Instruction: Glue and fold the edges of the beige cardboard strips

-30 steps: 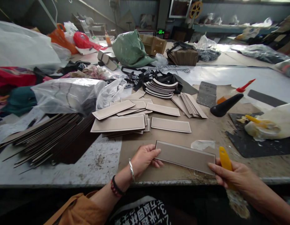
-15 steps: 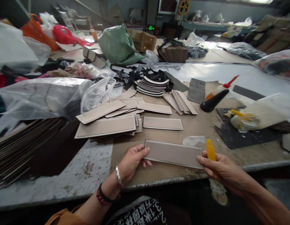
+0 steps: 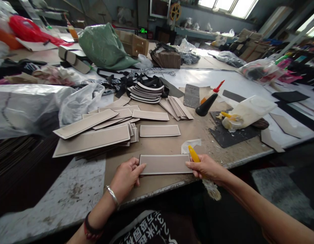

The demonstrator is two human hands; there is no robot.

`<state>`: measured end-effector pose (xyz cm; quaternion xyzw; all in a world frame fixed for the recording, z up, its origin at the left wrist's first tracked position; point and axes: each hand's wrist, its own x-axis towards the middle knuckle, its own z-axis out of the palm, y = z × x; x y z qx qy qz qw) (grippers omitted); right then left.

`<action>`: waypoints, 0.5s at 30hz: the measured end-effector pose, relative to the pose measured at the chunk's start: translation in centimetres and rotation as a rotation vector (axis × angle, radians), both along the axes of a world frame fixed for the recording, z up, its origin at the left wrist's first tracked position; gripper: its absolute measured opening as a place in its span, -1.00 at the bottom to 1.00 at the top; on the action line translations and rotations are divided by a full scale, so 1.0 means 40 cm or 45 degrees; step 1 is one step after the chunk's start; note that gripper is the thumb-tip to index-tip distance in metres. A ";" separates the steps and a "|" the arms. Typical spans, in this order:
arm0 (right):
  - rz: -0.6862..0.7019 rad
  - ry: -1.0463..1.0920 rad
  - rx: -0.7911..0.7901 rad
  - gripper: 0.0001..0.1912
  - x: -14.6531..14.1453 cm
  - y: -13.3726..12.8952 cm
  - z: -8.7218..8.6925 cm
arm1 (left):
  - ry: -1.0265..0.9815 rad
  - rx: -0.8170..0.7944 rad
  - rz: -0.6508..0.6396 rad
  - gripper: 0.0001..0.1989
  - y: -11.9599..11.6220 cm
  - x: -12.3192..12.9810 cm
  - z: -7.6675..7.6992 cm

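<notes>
Near the table's front edge, a flat beige rectangular panel (image 3: 165, 164) with a pale border is held between both hands. My left hand (image 3: 130, 172) pinches its left end, thumb on top. My right hand (image 3: 204, 167) grips the right end with thumb and fingers. That same hand also holds a brush with a yellow handle (image 3: 194, 154); its glue-crusted bristles (image 3: 212, 190) hang below the hand, past the table edge. Just beyond lies a single similar panel (image 3: 160, 130). To the left, more beige panels (image 3: 96, 139) are piled loosely.
Curved panels (image 3: 146, 93) are stacked farther back. At right, a glue container (image 3: 250, 112) lies on a dark mat (image 3: 229, 135), near a black cone-shaped object (image 3: 206, 105). A scrap of white paper (image 3: 189, 145) lies behind my right hand. Plastic bags (image 3: 81, 103) crowd the left.
The view has turned to the right, so things on the table appear farther left. Both hands still hold the panel, which now looks more level; the brush stays in my right hand.
</notes>
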<state>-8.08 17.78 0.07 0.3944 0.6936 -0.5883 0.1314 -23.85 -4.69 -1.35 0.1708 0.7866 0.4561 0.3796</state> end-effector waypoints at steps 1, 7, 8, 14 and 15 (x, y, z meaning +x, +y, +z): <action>0.016 -0.004 0.002 -0.58 -0.001 0.001 -0.003 | 0.052 -0.004 0.000 -0.70 -0.005 0.001 0.000; 0.078 -0.052 0.043 -0.61 -0.006 0.000 -0.009 | 0.367 -0.189 -0.070 -0.77 -0.012 0.006 -0.003; 0.083 -0.062 0.056 -0.61 -0.008 -0.001 -0.008 | 0.430 -0.237 -0.084 -0.78 -0.012 0.006 -0.002; 0.131 -0.105 0.117 -0.58 -0.019 -0.005 0.001 | 0.954 -0.341 -0.073 -0.86 -0.048 0.025 -0.017; 0.139 -0.110 0.126 -0.57 -0.020 -0.005 0.001 | 1.095 -0.262 -0.069 -0.87 -0.056 0.035 -0.020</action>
